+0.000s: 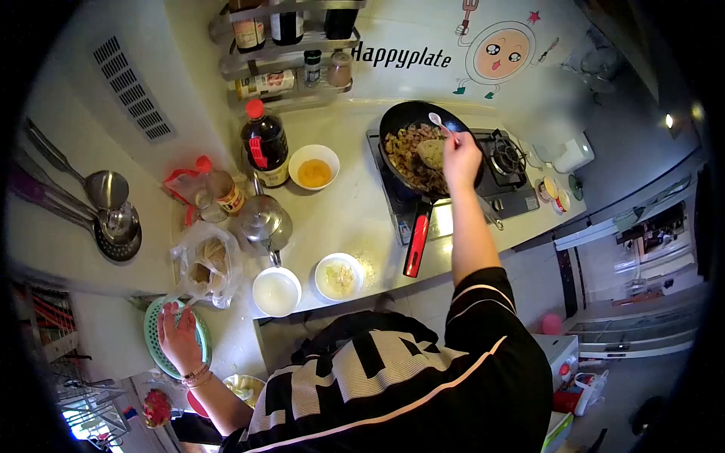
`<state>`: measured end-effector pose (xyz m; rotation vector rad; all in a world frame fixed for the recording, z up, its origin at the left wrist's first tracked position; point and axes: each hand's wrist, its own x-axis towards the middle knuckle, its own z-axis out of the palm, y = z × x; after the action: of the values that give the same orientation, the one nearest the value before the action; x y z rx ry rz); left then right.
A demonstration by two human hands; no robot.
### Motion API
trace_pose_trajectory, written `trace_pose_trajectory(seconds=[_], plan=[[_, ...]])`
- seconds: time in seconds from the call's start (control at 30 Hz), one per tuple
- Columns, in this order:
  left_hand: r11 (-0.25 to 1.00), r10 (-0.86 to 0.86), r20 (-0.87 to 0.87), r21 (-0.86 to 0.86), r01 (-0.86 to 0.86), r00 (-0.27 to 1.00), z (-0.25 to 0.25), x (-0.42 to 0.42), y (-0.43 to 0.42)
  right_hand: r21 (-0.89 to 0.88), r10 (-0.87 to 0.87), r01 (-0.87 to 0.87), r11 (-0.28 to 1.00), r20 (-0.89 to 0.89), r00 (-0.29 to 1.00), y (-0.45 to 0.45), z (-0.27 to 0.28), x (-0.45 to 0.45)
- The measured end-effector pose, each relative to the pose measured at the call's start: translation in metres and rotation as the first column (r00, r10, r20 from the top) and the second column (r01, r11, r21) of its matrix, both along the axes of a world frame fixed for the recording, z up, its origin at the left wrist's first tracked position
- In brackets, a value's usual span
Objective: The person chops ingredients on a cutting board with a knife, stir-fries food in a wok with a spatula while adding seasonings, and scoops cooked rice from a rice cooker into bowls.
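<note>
My right hand (461, 162) is closed on a small pale spoon (436, 119), held over the black frying pan (393, 113). In the pan lies browned chopped food (408, 143). A round, food-smeared utensil head (432, 154) rests in it; a metal handle end (495, 219) shows past my forearm. The pan's red-and-black handle (418, 240) points toward my body. My left hand (180, 343) is over the green colander (155, 343), fingers apart. Its fingertips are close to a clear plastic bag (219, 260); whether they touch it I cannot tell.
On the counter stand a dark sauce bottle (264, 143), a bowl of yellow liquid (313, 167), a metal pot (264, 219), a white bowl (277, 292) and a bowl of chopped pieces (339, 276). Another burner (504, 157) is beside the pan. Ladles (106, 189) hang at left.
</note>
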<state>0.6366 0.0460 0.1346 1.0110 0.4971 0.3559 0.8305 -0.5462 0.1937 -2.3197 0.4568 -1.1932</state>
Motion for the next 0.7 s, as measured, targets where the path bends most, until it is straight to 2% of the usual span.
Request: trace_pose_trajectory(seconds=[0.03,0.1,0.17,0.23,0.3,0.33,0.43,0.47,0.57,0.6,0.7], plan=[[0.998,0.015,0.004,-0.055,-0.015,1.000,0.006,0.001,-0.005,-0.034,-0.076,0.076,0.997,-0.006,0.997,0.004,-0.008,0.012],[1.000,0.006,0.007,-0.026,-0.006,1.000,0.006,0.002,-0.009,-0.035,-0.104,0.103,0.994,-0.022,0.994,0.021,-0.021,0.031],[1.000,0.013,0.002,-0.023,-0.013,1.000,0.012,0.000,-0.016,0.020,0.074,-0.071,0.997,-0.313,0.947,0.038,-0.043,0.045],[1.000,0.010,-0.009,-0.028,-0.010,1.000,0.010,0.001,-0.016,0.000,-0.013,0.013,1.000,-0.229,0.973,0.031,-0.053,0.058],[0.999,0.025,-0.001,-0.032,-0.025,1.000,0.013,-0.001,-0.017,0.040,-0.105,0.111,0.993,-0.136,0.985,0.022,-0.039,0.053],[0.999,0.040,0.015,-0.037,-0.039,0.999,0.016,-0.002,-0.023,0.075,-0.154,0.166,0.983,-0.145,0.977,0.022,-0.028,0.048],[0.998,0.054,0.008,-0.045,-0.053,0.999,0.018,-0.002,-0.027,-0.049,0.215,-0.228,0.973,-0.190,0.958,0.025,-0.055,0.051],[0.997,0.056,-0.005,-0.045,-0.056,0.998,0.017,-0.004,-0.026,-0.076,0.153,-0.181,0.980,-0.284,0.947,0.034,-0.055,0.048],[0.999,-0.008,0.057,-0.048,0.011,0.998,0.008,-0.009,-0.016,-0.036,-0.063,0.056,0.998,-0.235,0.970,0.023,-0.046,0.049],[0.999,0.006,0.045,-0.047,-0.004,0.999,0.007,-0.009,-0.015,-0.070,-0.136,0.124,0.990,-0.207,0.969,0.017,-0.045,0.051],[0.998,0.021,0.017,-0.053,-0.020,1.000,0.005,-0.008,-0.011,-0.193,0.137,-0.213,0.958,-0.346,0.928,0.033,-0.045,0.043]])
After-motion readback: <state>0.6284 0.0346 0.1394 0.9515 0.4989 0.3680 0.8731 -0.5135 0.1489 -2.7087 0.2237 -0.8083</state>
